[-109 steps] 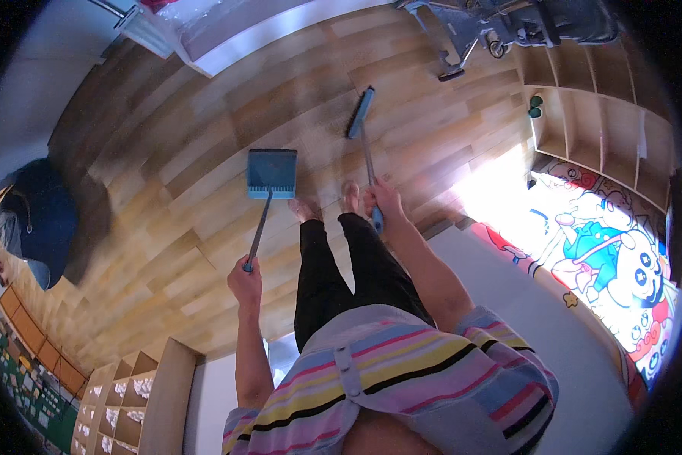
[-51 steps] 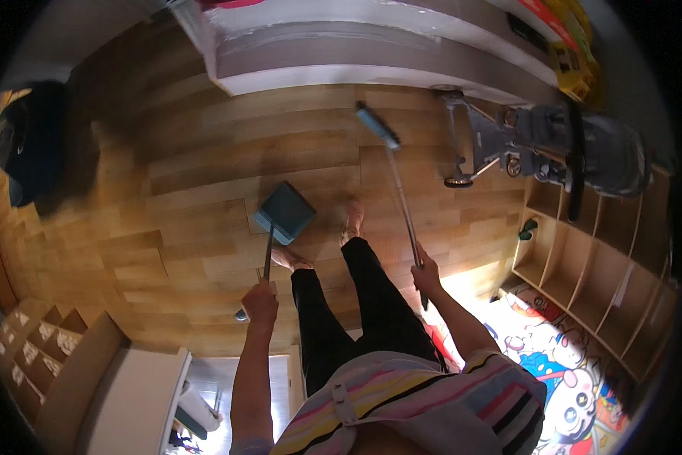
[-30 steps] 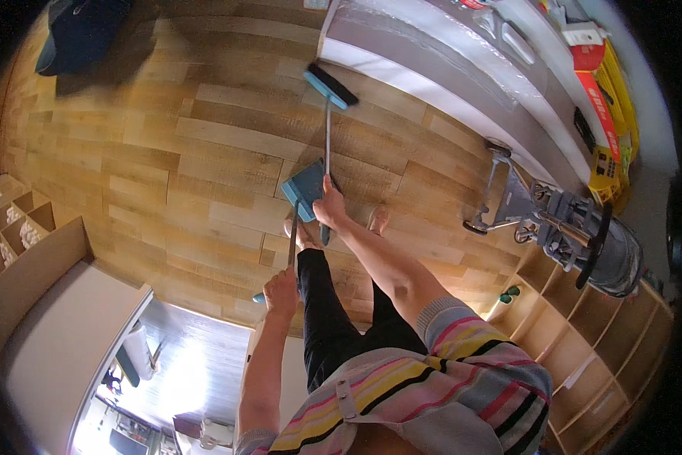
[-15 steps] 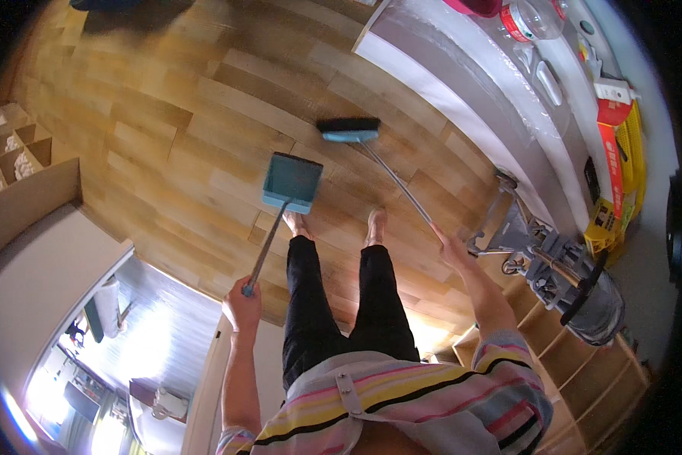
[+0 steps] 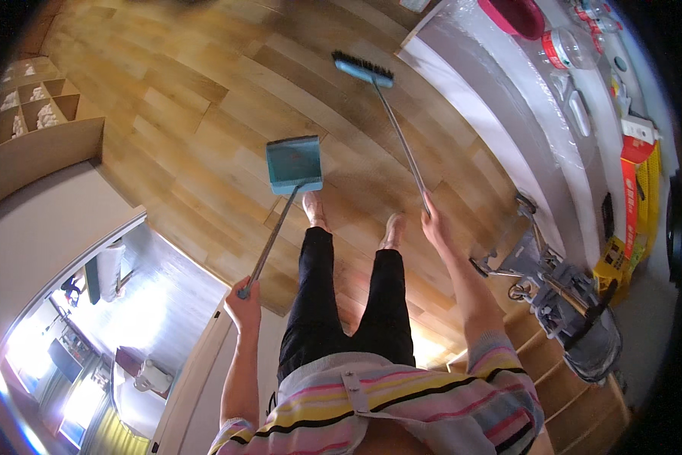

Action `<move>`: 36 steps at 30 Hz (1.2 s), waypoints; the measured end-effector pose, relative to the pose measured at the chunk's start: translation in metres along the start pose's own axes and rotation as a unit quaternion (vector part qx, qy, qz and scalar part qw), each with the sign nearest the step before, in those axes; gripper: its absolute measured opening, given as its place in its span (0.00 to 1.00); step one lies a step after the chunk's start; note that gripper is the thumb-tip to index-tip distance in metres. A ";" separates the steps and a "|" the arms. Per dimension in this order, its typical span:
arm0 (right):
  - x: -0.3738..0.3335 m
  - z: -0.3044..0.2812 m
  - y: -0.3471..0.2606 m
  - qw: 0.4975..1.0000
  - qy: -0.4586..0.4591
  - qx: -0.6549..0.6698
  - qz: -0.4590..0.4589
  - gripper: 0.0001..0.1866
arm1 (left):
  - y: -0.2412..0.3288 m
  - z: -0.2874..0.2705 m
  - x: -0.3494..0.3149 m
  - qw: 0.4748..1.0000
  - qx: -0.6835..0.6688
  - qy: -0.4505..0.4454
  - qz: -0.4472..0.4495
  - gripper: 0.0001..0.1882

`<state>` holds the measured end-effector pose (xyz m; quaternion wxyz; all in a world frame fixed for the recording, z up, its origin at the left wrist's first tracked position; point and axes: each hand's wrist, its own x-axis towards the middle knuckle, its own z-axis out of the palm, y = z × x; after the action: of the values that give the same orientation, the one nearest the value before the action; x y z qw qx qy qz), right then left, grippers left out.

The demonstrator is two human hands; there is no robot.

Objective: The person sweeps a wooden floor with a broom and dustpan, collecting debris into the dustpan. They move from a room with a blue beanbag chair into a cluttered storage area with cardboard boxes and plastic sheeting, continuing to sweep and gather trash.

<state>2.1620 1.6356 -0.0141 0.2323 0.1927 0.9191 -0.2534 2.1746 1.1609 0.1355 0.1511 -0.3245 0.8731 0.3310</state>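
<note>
My left hand [image 5: 243,305] is closed round the top of the grey handle of a teal dustpan [image 5: 294,161], whose pan is in front of my feet. The pan's dark lip faces away from me. In my right hand [image 5: 437,225] is the grey pole of a broom [image 5: 365,70]. Its light-blue head with dark bristles is farther out and to the right of the dustpan, apart from it. Whether the bristles touch the floor I cannot tell. Both tools are over the wood-plank floor [image 5: 182,125].
A folded grey stroller [image 5: 557,296] stands at the right, beside a white surface [image 5: 500,129] with a pink basin [image 5: 514,17], plastic bottles [image 5: 568,49] and a yellow basket [image 5: 649,189]. Wooden shelves [image 5: 576,387] are behind it. A compartmented shelf [image 5: 45,144] and a doorway are at the left.
The broom head has moved outward and slightly right, away from the dustpan, and its bristles now show more. My right hand has reached forward. The dustpan has turned slightly.
</note>
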 end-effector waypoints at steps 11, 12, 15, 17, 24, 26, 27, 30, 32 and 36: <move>0.205 0.043 -0.227 0.996 -0.085 -0.018 -0.028 0.32 | 0.002 -0.036 -0.002 0.981 -0.138 0.009 -0.133 0.13; 0.197 0.037 -0.218 0.993 -0.100 -0.042 -0.049 0.33 | 0.002 -0.038 -0.002 0.981 -0.122 0.014 -0.151 0.13; 0.171 0.014 -0.146 0.988 -0.100 -0.081 -0.086 0.34 | -0.015 -0.036 -0.004 0.976 -0.136 0.036 -0.168 0.13; 0.134 -0.005 -0.091 0.982 -0.110 -0.117 -0.097 0.37 | -0.027 -0.038 -0.013 0.982 -0.121 0.042 -0.141 0.12; 0.011 -0.128 0.069 0.949 -0.198 -0.223 -0.108 0.40 | -0.023 -0.020 -0.062 0.977 -0.126 0.097 -0.141 0.13; -0.014 -0.156 0.096 0.919 -0.244 -0.301 -0.070 0.43 | -0.023 -0.011 -0.085 0.975 -0.131 0.115 -0.140 0.13; -0.025 -0.163 0.112 0.900 -0.269 -0.339 -0.050 0.44 | -0.023 -0.006 -0.096 0.973 -0.142 0.121 -0.134 0.13; -0.061 -0.170 0.189 0.894 -0.262 -0.359 -0.054 0.47 | -0.017 0.011 -0.133 0.967 -0.181 0.136 -0.118 0.13; -0.082 -0.179 0.214 0.896 -0.252 -0.359 -0.066 0.46 | -0.019 0.022 -0.154 0.970 -0.169 0.143 -0.098 0.13; -0.123 -0.195 0.244 0.897 -0.244 -0.363 -0.057 0.46 | -0.004 0.041 -0.182 0.982 -0.128 0.125 -0.067 0.13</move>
<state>2.3137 1.9089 0.1078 0.4886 -0.0254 0.8709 0.0462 2.3148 1.2711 0.1909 0.0196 -0.4379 0.8117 0.3860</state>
